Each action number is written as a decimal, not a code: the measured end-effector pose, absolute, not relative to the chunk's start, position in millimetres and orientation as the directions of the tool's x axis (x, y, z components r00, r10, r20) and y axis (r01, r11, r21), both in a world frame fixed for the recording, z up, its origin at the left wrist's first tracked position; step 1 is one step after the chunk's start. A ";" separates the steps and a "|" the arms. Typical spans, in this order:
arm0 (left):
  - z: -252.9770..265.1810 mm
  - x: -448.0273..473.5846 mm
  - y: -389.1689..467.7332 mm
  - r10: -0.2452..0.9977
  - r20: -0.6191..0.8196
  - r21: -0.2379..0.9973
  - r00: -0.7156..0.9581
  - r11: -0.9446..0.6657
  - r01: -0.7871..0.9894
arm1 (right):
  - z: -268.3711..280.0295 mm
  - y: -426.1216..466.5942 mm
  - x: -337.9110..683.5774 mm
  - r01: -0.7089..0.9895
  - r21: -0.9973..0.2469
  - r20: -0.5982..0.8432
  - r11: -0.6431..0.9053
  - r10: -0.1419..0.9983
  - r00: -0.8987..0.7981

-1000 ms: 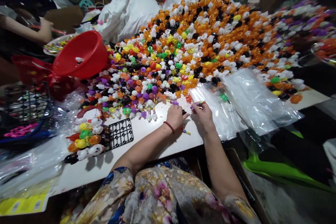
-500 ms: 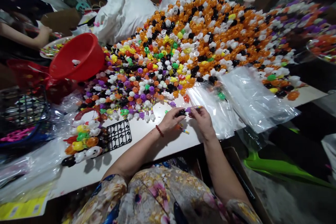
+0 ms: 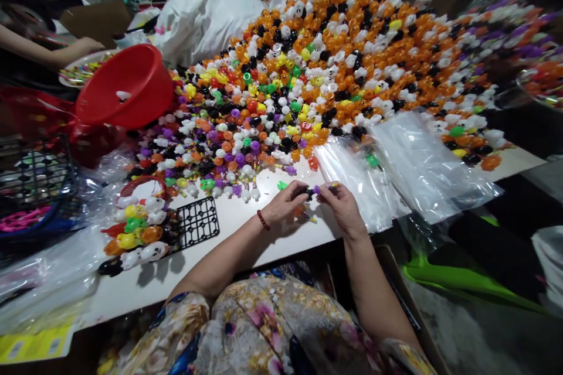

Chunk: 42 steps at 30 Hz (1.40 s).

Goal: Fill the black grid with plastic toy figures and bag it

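Observation:
My left hand (image 3: 281, 204) is closed in a pinch on a small black plastic piece (image 3: 309, 193), partly hidden by the fingers. Right beside it, my right hand (image 3: 346, 211) pinches a purple piece (image 3: 316, 190) with a multicoloured stick (image 3: 333, 186) showing past the fingers. The two pieces meet end to end; I cannot tell whether they are joined. Below the hands lies an orange piece, with a striped stick (image 3: 310, 218) on the white table (image 3: 268, 243). A small green piece (image 3: 282, 186) rests just beyond my left fingers.
A large heap of small plastic figures (image 3: 343, 64) covers the table's far side. Clear plastic bags (image 3: 431, 164) lie at right. At left are a black grid rack (image 3: 200, 222) with several figures, a red basin (image 3: 125, 88) and a co-worker's hand (image 3: 81, 50).
The view has shifted slightly. My hands stay together, with the black and purple pieces turned a little between the fingers. The co-worker's hand has moved right, towards the red basin.

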<state>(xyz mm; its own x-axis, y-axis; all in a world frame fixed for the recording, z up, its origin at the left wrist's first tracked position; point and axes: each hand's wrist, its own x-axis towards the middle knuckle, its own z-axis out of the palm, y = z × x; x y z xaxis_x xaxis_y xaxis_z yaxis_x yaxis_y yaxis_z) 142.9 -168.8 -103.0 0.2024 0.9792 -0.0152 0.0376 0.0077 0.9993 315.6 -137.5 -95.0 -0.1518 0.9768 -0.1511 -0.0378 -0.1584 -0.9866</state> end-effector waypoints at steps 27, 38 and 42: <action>-108.2 156.7 -168.2 0.992 -0.086 0.996 0.092 0.086 0.001 | -97.4 -145.5 309.5 -0.247 -0.916 -0.273 -0.315 0.943 -0.192; -109.1 144.0 -155.2 0.994 0.101 0.744 -0.038 -0.051 0.666 | -121.7 -136.7 318.0 0.240 -0.968 -0.089 -0.075 0.995 -0.050; -105.4 123.2 -124.6 0.974 0.110 0.599 -0.198 0.094 0.795 | -118.3 -114.2 307.0 0.612 -0.730 0.298 0.304 0.948 -0.115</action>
